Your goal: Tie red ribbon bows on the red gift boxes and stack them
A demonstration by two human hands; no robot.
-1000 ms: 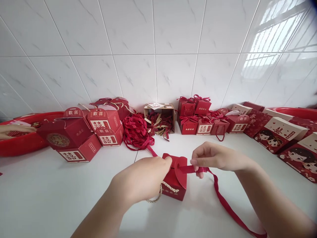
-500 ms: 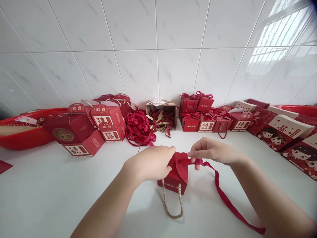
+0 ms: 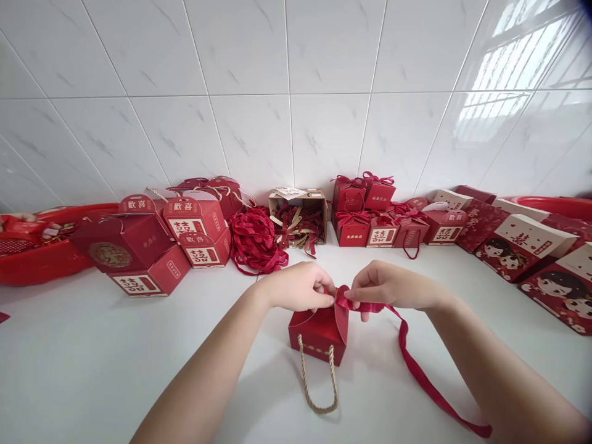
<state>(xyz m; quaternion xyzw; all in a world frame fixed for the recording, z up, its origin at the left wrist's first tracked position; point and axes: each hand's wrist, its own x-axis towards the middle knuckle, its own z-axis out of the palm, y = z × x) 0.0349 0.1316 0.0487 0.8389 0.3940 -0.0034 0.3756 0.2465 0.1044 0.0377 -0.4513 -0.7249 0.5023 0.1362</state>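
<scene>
A small red box (image 3: 319,336) stands on the white table, its top flaps raised between my hands. A twisted beige cord handle (image 3: 319,409) hangs from its front onto the table. My left hand (image 3: 303,287) is closed at the top of the box, its fingertips against the flaps; what they pinch is hidden. On the right side of the flaps, my right hand (image 3: 382,285) pinches a dark red ribbon (image 3: 419,373). The ribbon's long tail trails down to the right, under my right forearm.
Behind lie a heap of red ribbon (image 3: 258,240) and an open carton (image 3: 326,216) of straps. Stacked red boxes (image 3: 150,268) are at left, ribboned boxes (image 3: 352,229) behind right, larger boxes (image 3: 509,246) far right. Red basins (image 3: 55,262) sit at both sides.
My left hand has shifted right over the box top, fingertips now at the flaps. My right hand has drawn closer to the flaps with the ribbon. A forearm at the far left has withdrawn.
</scene>
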